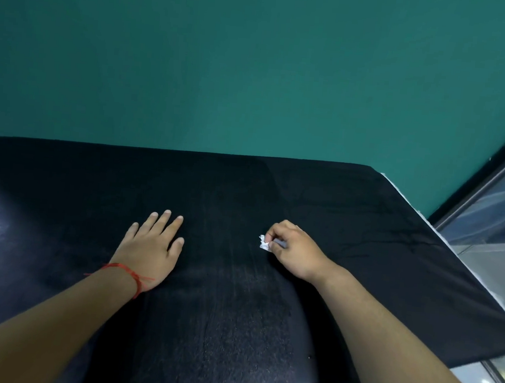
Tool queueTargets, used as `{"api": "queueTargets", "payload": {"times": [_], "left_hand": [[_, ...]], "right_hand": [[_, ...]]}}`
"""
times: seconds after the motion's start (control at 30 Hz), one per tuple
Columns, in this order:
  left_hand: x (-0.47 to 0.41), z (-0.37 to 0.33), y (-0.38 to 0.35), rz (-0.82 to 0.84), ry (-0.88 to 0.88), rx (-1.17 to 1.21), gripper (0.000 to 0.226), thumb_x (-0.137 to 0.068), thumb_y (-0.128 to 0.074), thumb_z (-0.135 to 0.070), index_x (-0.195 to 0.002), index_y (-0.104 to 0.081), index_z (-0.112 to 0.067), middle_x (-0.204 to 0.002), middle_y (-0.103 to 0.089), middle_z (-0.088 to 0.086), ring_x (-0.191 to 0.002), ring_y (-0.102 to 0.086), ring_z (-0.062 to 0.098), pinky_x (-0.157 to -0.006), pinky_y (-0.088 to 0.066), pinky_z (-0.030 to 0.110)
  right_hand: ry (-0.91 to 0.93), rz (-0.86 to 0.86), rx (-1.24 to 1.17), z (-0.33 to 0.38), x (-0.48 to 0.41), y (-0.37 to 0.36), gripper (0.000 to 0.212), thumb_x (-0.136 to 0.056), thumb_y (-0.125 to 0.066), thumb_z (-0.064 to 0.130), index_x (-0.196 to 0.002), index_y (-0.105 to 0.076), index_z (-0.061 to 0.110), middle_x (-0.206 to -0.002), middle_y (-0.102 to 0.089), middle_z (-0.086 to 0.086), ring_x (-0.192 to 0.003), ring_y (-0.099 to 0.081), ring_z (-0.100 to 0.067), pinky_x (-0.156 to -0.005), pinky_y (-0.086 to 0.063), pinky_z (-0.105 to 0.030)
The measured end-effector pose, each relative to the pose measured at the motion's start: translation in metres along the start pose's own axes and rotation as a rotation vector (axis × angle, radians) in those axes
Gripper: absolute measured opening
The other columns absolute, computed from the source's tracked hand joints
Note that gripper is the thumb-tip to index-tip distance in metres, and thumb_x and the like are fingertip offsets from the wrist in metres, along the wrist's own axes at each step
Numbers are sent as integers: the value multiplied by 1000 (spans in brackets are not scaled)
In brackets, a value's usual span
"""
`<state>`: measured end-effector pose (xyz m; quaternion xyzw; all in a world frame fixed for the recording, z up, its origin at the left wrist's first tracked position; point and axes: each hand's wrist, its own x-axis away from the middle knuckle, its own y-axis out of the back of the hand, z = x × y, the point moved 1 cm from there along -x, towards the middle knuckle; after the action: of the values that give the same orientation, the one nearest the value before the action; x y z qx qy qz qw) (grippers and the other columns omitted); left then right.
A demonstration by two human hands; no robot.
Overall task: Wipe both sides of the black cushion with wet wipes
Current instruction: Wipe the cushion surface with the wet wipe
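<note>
You have one black cushion (245,190) in front of you. It is broad and flat and fills the lower half of the view, running out of sight on your left. One small, crumpled white wet wipe (263,243) sits on it, right of the middle.

Both hands are on the cushion. Your right hand (296,251) has its fingers curled and pinches the wipe at the fingertips, against the cushion's top. Your left hand (151,246) lies flat, palm down, fingers straight and slightly spread, holding nothing. It is well apart from the right hand. One red string bracelet (128,272) circles the left wrist.

The cushion's far edge runs straight along the single teal wall (255,69). Its far right corner is rounded, and the right edge slants back toward you with a thin white strip (420,213) showing just beside it. The near edge curves across the bottom right.

Open black surface lies between your hands, from both hands up to the far edge, and from the right hand out to the right edge. Past that edge you see glossy pale floor (483,263) and a dark frame (498,158) rising beside the wall.
</note>
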<state>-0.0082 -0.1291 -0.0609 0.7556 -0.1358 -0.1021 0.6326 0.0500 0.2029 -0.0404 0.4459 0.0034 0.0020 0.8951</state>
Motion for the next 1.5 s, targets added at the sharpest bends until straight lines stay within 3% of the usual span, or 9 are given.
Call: {"api": "queueTargets", "payload": {"times": [0.17, 0.37, 0.47, 0.7, 1.1, 1.17, 1.3, 1.5], "left_hand": [[17, 0, -1, -28, 14, 25, 60, -110, -21, -49, -167, -16, -32, -175, -10, -6, -162, -5, 16, -130, -10, 44], [31, -1, -1, -13, 32, 60, 58, -110, -18, -47, -167, -14, -34, -175, -9, -7, -162, -4, 16, -130, -8, 46], [41, -2, -5, -72, 35, 66, 57, -110, -22, -46, -166, -23, -33, -173, -20, -7, -161, -12, 16, -130, -12, 46], [44, -2, -5, -205, 10, 65, 50, -108, -38, -44, -154, -50, -29, -149, -49, -2, -139, -45, 22, -120, -34, 51], [52, -5, -3, -290, 20, 71, 43, -105, -51, -38, -143, -63, -23, -122, -57, 0, -118, -52, 28, -104, -48, 51], [53, -6, -2, -296, 19, 74, 43, -104, -52, -37, -142, -64, -22, -124, -57, 2, -121, -52, 29, -104, -48, 52], [51, -5, -4, -236, 36, 67, 46, -106, -44, -40, -149, -56, -26, -153, -50, 12, -148, -39, 31, -120, -36, 52], [52, -4, -4, -224, 32, 73, 48, -107, -39, -42, -151, -53, -29, -159, -46, 12, -151, -37, 30, -124, -31, 50]], "right_hand": [[4, 3, 9, 1, 29, -2, 17, -101, -62, 21, -96, -65, 37, -108, -58, 15, -113, -51, -5, -92, -39, -19], [23, -2, 16, 3, 61, -5, 16, -100, -63, 21, -96, -64, 36, -108, -57, 15, -111, -51, -7, -91, -40, -20], [38, -7, 16, 4, 77, -6, 16, -100, -63, 21, -97, -64, 36, -107, -57, 15, -111, -52, -9, -94, -44, -24], [83, -17, 44, 9, 115, -8, 15, -98, -64, 18, -98, -64, 33, -106, -57, 14, -108, -52, -10, -95, -45, -28], [74, -22, 36, 20, 188, -14, 18, -99, -62, 18, -98, -60, 36, -110, -56, 17, -110, -51, -7, -93, -45, -25], [73, -26, 39, 23, 199, -15, 17, -99, -62, 19, -99, -61, 36, -110, -55, 17, -110, -51, -8, -92, -46, -26], [68, -29, 48, 27, 218, -18, 18, -99, -61, 19, -101, -61, 36, -112, -55, 17, -112, -52, -9, -93, -46, -26], [48, -25, 29, 31, 237, -19, 18, -99, -62, 19, -101, -62, 37, -113, -56, 19, -114, -53, -10, -93, -49, -30]]}}
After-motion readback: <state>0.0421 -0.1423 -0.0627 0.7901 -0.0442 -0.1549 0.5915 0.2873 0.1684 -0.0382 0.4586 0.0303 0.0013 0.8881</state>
